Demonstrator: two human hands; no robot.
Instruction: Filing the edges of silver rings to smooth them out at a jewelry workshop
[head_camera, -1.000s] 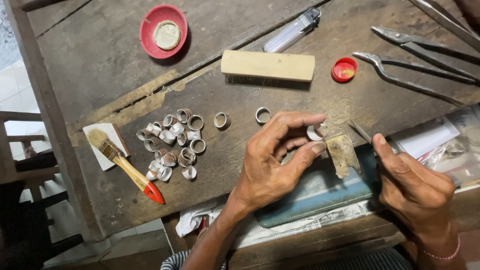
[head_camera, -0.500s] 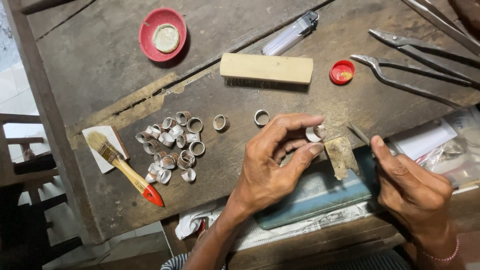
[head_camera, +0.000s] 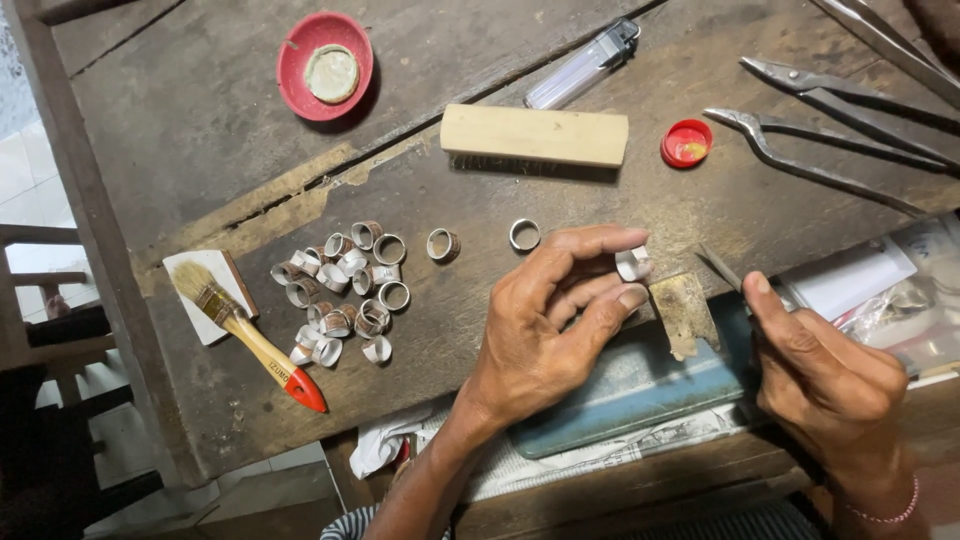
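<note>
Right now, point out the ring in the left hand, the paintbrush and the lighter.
ring (head_camera: 633, 263), head view, on its outer band at the left hand's fingertips.
paintbrush (head_camera: 250, 335), head view, on the middle of its wooden handle.
lighter (head_camera: 580, 68), head view, on its clear body.

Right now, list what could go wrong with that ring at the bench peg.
1. The small ring is pinched only by the left hand fingertips against the wooden peg; it could slip and drop.
2. The thin tool in the right hand points toward those fingers and might nick them.
</note>
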